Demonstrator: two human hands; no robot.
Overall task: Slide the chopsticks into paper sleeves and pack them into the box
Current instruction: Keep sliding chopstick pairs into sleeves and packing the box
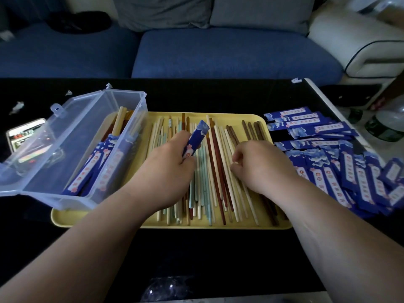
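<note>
A yellow tray (240,118) on the black table holds several loose chopsticks (213,171) in cream, pale green, red and dark brown. My left hand (168,169) grips a blue paper sleeve (196,138) above the tray's middle, its far end pointing up and away. My right hand (260,165) rests on the chopsticks, its fingers curled and pinching at the cream ones. A clear plastic box (135,99) with its lid open sits on the tray's left end and holds several sleeved chopsticks (94,169).
A pile of blue paper sleeves (341,158) lies right of the tray. A phone (24,134) lies left of the box, under its lid. Bottles (384,127) stand beyond the table's right edge. A blue sofa (218,53) runs behind the table.
</note>
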